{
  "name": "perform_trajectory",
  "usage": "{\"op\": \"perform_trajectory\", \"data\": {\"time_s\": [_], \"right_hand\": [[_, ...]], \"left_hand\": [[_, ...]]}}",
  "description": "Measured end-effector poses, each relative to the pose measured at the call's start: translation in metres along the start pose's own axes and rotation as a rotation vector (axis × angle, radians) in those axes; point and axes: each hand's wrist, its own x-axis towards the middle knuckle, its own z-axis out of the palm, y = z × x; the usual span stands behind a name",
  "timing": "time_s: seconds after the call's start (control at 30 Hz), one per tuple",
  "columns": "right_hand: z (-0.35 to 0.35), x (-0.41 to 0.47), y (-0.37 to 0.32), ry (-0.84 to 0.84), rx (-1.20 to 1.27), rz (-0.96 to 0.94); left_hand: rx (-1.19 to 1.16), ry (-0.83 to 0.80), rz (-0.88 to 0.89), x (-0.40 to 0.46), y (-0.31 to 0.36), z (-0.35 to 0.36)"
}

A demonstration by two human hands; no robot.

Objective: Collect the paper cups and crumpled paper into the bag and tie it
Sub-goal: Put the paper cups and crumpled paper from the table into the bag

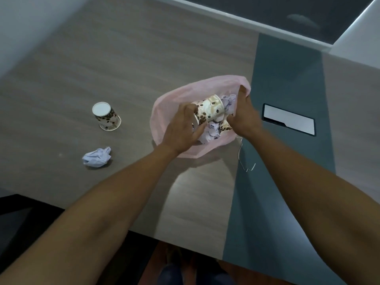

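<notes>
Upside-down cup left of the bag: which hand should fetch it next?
Left, probably. The left hand is nearer the upside-down cup and only pushes a cup into the pink bag, while the right hand grips the bag's rim, holding it open.

Bag interior: the bottom of the pink bag (174, 95) is hidden under cups and crumpled paper; the count inside cannot be told.
Cup in bag: the rim end of the lying cup (209, 109) is covered by the left hand (183, 130).
Second cup in bag: only a brown-spotted sliver (225, 126) is seen beside the right hand (243, 116).
Right grip: the fingertips are tucked behind the bag's rim; the grip on the plastic is not seen fully.
Left grip: the fingers are blurred; what exactly is being pinched cannot be told.
Thin wire (244, 159): its upper end is lost behind the right wrist.
Worktop (102, 58): cut off by the right edge.
Forearms: cut off at the lower edge.
</notes>
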Motion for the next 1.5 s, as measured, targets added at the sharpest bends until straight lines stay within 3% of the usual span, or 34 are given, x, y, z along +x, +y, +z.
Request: {"op": "perform_trajectory", "data": {"time_s": [0.1, 0.17, 0.3, 0.43, 0.5, 0.67, 0.77, 0.87, 0.97, 1.03, 1.07, 1.13, 1.2, 1.37, 1.5], "right_hand": [[0.004, 0.004, 0.001, 0.025, 0.001, -0.012], [0.006, 0.006, 0.003, 0.027, 0.005, -0.025], [0.007, 0.011, 0.003, 0.026, 0.016, -0.029], [0.007, 0.016, -0.005, 0.012, 0.019, -0.010], [0.010, 0.018, -0.009, 0.007, 0.031, -0.020], [0.024, 0.020, -0.014, -0.003, 0.007, -0.052], [0.030, 0.019, -0.015, -0.005, -0.006, -0.054], [0.030, 0.017, -0.014, -0.013, -0.015, -0.050], [0.028, 0.015, -0.017, -0.018, -0.037, -0.035], [0.025, 0.014, -0.021, -0.014, -0.044, -0.025], [0.024, 0.014, -0.022, -0.011, -0.038, -0.023], [0.021, 0.015, -0.024, -0.010, -0.029, -0.009], [0.018, 0.015, -0.025, -0.015, -0.022, -0.001], [0.014, 0.012, -0.019, -0.007, -0.017, -0.012], [0.017, 0.012, -0.012, 0.005, -0.017, -0.031]], "left_hand": [[0.319, -0.103, -0.240, 0.017, -0.011, 0.011], [0.436, -0.092, -0.277, 0.022, -0.012, 0.005], [0.361, 0.127, -0.050, 0.009, -0.013, -0.023], [0.265, 0.368, -0.341, 0.006, -0.046, -0.075], [0.362, 0.282, -0.484, 0.006, -0.077, -0.102], [0.518, -0.224, -0.815, -0.001, -0.139, -0.139], [0.447, -0.315, -0.906, -0.010, -0.158, -0.142], [0.480, -0.225, -0.822, -0.016, -0.152, -0.143], [0.516, 0.148, -0.635, -0.009, -0.119, -0.138], [0.380, 0.404, -0.403, -0.005, -0.090, -0.130], [0.281, 0.435, -0.250, -0.004, -0.076, -0.123], [0.119, 0.346, -0.032, -0.007, -0.056, -0.103], [0.040, 0.238, 0.036, -0.009, -0.043, -0.078], [-0.105, 0.052, -0.053, 0.002, -0.021, -0.020], [0.073, -0.170, -0.195, 0.015, -0.018, 0.008]]}}
